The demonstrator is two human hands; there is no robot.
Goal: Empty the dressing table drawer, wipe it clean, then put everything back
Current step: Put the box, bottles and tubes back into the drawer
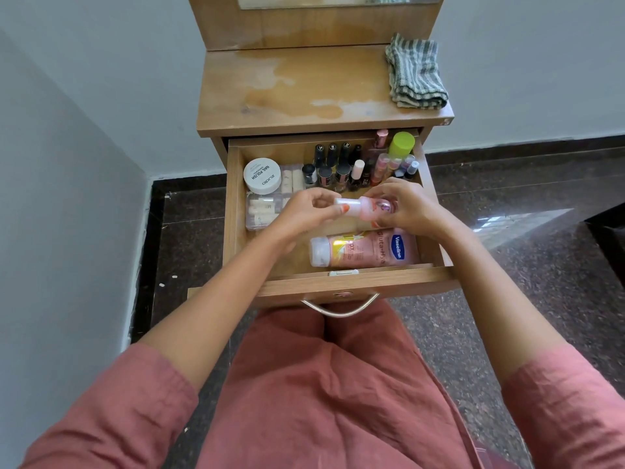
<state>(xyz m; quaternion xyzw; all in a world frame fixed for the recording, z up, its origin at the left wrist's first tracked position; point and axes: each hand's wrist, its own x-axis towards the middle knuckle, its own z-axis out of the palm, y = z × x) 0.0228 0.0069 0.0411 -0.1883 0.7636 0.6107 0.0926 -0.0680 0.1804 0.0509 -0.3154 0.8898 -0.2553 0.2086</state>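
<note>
Pinching pink bottle [368, 208] | left hand [304, 214] on cap [353, 204] | right hand [411, 204] curled round, hiding base

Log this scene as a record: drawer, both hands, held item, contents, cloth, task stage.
drawer: open, holding cosmetics
held item: pink bottle, above the drawer
left hand: pinches the bottle's white cap end
right hand: grips its other end
front: tube lying on its side
back: nail polishes upright
back left: white jar
cloth: folded, on tabletop, right side
stage: emptying or refilling, cannot tell
</note>
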